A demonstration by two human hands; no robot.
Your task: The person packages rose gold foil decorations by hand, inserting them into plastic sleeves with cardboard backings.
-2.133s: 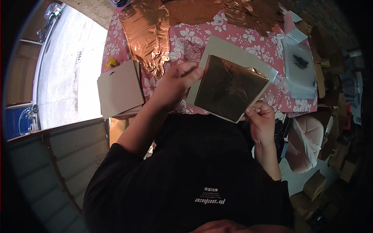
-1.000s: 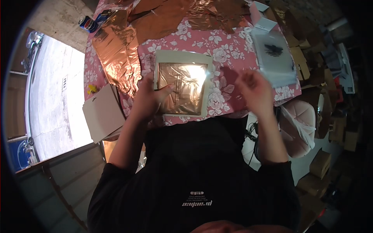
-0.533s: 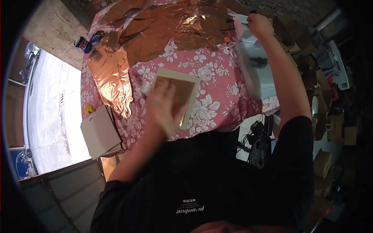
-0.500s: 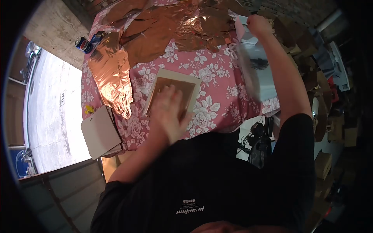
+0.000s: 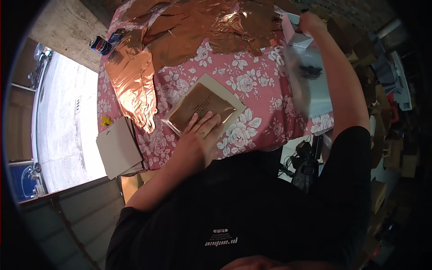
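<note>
My left hand (image 5: 202, 132) lies with its fingers stretched out on the lower part of a shiny brown-gold sheet (image 5: 193, 104) with small dark print. Under that sheet is a pale board (image 5: 234, 102), turned at an angle on the flowered cloth, its border showing on the upper and right sides. At the far right of the table, my right hand (image 5: 312, 24) is curled over the edge of a small white box (image 5: 297, 39) with an open top. Its fingertips dip into the box, so whatever they hold is hidden.
Crumpled copper foil (image 5: 180, 42) covers the far side, with another foil piece (image 5: 135, 83) at left. Pale boards (image 5: 118, 146) are stacked at the near left corner. A clear plastic sheet (image 5: 310, 81) lies at right. A blue can (image 5: 100, 45) stands at the far left edge.
The board and sheet have turned clockwise. My left hand has slid down from the sheet's middle, uncovering print. My right hand has shifted slightly, and more of the white box's inside shows.
</note>
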